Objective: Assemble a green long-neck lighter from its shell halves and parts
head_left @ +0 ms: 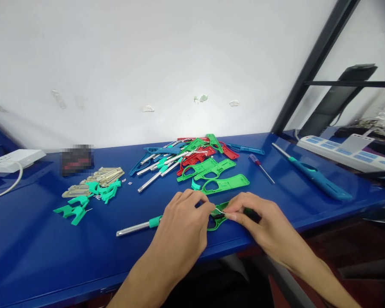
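A green lighter half-shell (213, 226) lies near the table's front edge, with a black part and a thin white wire (219, 210) inside. My left hand (188, 218) covers its left portion, fingers bent and closed around it. From under that hand a metal lighter tube (133, 229) with a teal collar (154, 221) sticks out to the left. My right hand (253, 212) pinches at the right part, thumb and forefinger together on the black piece and wire. Just behind them lie more green half-shells (229, 184) and a small teal trigger (195, 185).
Behind is a pile of red, blue and green shells and metal tubes (149, 182). A screwdriver (259, 166) and a whole blue lighter (321, 177) lie right. Cream-coloured parts (96, 177) and teal triggers (73, 209) lie left. A power strip (346, 152) sits far right.
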The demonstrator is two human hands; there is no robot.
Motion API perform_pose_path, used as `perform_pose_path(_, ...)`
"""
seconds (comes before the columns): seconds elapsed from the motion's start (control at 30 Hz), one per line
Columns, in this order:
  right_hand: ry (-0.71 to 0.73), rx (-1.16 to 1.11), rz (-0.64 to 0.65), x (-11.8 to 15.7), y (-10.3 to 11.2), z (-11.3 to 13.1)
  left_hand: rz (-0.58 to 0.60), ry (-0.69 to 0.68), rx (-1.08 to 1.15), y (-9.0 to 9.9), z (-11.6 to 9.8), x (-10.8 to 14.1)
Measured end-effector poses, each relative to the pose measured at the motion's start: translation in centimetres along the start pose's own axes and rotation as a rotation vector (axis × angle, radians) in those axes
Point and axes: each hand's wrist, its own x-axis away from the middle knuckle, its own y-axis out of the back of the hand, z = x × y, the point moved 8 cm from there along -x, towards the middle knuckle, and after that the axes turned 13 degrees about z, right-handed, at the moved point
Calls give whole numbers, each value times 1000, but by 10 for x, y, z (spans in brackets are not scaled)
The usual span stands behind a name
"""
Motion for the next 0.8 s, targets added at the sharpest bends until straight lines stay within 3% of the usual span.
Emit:
perform_pose_path(0.33, 37, -12, 7, 0, 0, -1, 54, -13, -3, -2, -5, 4)
perform_pose_path(0.8, 38, -3, -9, 0, 2, -1, 42, -31, 19, 2, -3, 5)
